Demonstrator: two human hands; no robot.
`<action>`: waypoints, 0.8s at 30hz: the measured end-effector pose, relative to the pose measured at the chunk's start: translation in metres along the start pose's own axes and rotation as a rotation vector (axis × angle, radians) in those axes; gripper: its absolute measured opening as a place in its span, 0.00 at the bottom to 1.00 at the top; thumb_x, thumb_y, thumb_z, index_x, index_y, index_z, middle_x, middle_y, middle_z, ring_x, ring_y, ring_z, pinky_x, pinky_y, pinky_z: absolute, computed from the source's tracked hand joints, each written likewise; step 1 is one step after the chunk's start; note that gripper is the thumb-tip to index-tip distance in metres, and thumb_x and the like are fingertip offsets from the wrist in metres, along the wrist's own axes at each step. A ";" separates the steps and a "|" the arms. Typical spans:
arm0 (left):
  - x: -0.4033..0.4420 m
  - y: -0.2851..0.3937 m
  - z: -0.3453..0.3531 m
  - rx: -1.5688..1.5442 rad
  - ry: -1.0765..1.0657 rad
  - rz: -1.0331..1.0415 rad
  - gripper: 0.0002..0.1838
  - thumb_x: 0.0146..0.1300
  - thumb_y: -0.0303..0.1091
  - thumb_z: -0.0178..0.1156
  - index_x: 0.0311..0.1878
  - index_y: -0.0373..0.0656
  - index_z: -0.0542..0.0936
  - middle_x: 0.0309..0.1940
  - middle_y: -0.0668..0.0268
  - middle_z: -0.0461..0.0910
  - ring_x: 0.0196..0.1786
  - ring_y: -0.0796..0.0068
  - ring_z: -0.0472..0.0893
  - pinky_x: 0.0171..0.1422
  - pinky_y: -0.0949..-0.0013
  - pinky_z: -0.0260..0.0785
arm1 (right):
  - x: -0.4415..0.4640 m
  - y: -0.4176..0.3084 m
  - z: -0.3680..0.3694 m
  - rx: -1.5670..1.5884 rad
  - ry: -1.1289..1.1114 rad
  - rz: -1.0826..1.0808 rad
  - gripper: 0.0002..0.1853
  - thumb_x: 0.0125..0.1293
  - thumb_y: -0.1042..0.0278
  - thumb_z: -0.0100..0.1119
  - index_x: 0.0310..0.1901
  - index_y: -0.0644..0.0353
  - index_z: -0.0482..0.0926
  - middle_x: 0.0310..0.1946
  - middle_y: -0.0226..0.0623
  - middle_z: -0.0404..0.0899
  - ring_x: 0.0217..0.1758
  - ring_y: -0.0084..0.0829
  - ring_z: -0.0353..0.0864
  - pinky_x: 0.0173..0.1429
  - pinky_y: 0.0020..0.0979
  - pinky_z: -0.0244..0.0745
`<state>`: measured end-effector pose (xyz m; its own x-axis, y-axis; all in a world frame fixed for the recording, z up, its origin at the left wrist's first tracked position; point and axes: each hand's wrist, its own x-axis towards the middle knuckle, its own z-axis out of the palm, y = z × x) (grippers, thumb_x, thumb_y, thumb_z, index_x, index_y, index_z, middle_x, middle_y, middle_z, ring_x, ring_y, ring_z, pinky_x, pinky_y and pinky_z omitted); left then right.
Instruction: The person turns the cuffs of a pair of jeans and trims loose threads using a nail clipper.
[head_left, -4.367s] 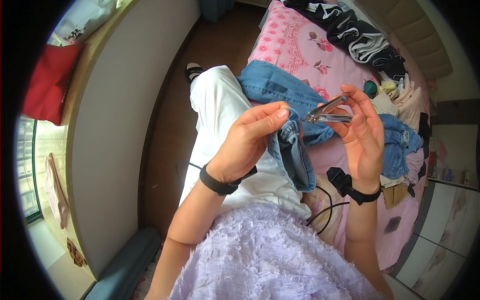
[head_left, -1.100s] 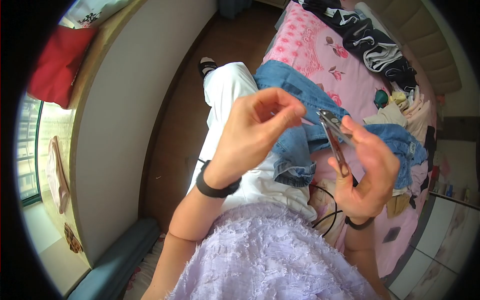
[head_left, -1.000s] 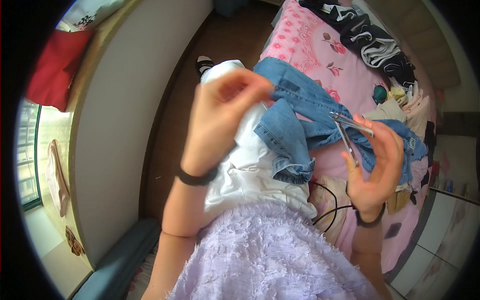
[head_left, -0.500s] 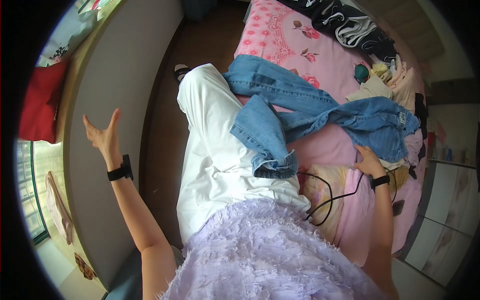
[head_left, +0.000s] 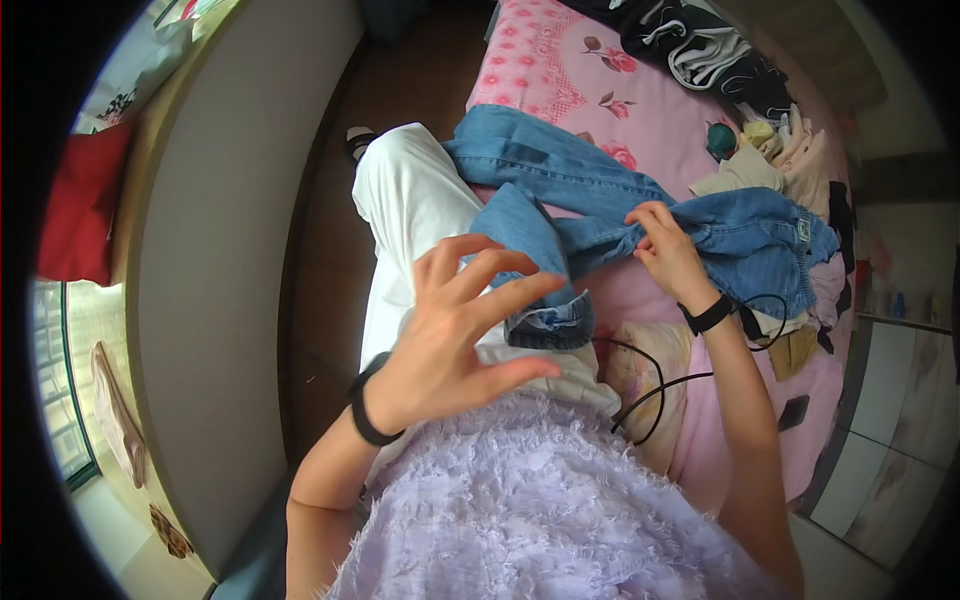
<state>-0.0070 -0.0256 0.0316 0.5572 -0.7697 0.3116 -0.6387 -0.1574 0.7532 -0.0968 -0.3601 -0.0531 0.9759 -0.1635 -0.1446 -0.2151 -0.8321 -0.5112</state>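
Observation:
Blue denim jeans (head_left: 560, 165) lie spread over the bed and partly across my lap, one leg folded back so its frayed hem (head_left: 550, 325) points toward me. My left hand (head_left: 465, 325) is above my white trousers, close to that hem, with its fingers spread and nothing in them. Over the middle of the jeans is my right hand (head_left: 668, 250), fingers bent and apart at a denim leg. Whether its fingertips touch the cloth I cannot tell. The waistband with a pale label lies at the far right.
The pink floral bedsheet (head_left: 545, 60) lies under the jeans. Black clothing with white cords (head_left: 705, 55) and crumpled pale clothes (head_left: 750, 175) are farther back. A black cable (head_left: 655, 390) loops beside my right hip. At left stand a wall (head_left: 220, 200) and a ledge with a red cloth (head_left: 85, 205).
My left hand has swung from the far left to above my lap, near the hem. My right hand has moved forward and left from beside the waistband to the middle of the jeans.

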 end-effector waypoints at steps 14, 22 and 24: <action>-0.041 -0.096 -0.094 -0.915 0.983 -0.495 0.06 0.69 0.17 0.53 0.39 0.41 0.74 0.35 0.67 0.79 0.37 0.79 0.82 0.47 0.77 0.78 | 0.021 0.020 -0.028 -0.061 0.709 -0.052 0.05 0.69 0.85 0.52 0.41 0.65 0.71 0.37 0.37 0.71 0.32 0.29 0.81 0.39 0.29 0.75; -0.098 -0.154 -0.068 -1.035 0.682 -0.794 0.08 0.70 0.20 0.56 0.39 0.47 0.72 0.34 0.72 0.76 0.32 0.83 0.79 0.32 0.80 0.73 | -0.011 0.055 -0.013 -0.440 -0.268 0.016 0.07 0.60 0.78 0.61 0.40 0.60 0.78 0.38 0.49 0.78 0.44 0.55 0.80 0.47 0.50 0.74; -0.089 -0.139 -0.059 -1.029 0.738 -0.802 0.06 0.71 0.21 0.57 0.44 0.45 0.74 0.34 0.73 0.76 0.33 0.84 0.80 0.32 0.80 0.73 | -0.007 0.025 -0.018 -0.324 -0.288 0.036 0.12 0.57 0.73 0.69 0.42 0.61 0.79 0.39 0.48 0.79 0.44 0.52 0.82 0.49 0.45 0.77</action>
<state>0.0636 0.1012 -0.0669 0.9046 -0.1656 -0.3928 0.4262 0.3589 0.8304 -0.1082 -0.3893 -0.0493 0.9082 -0.0788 -0.4111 -0.1811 -0.9594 -0.2162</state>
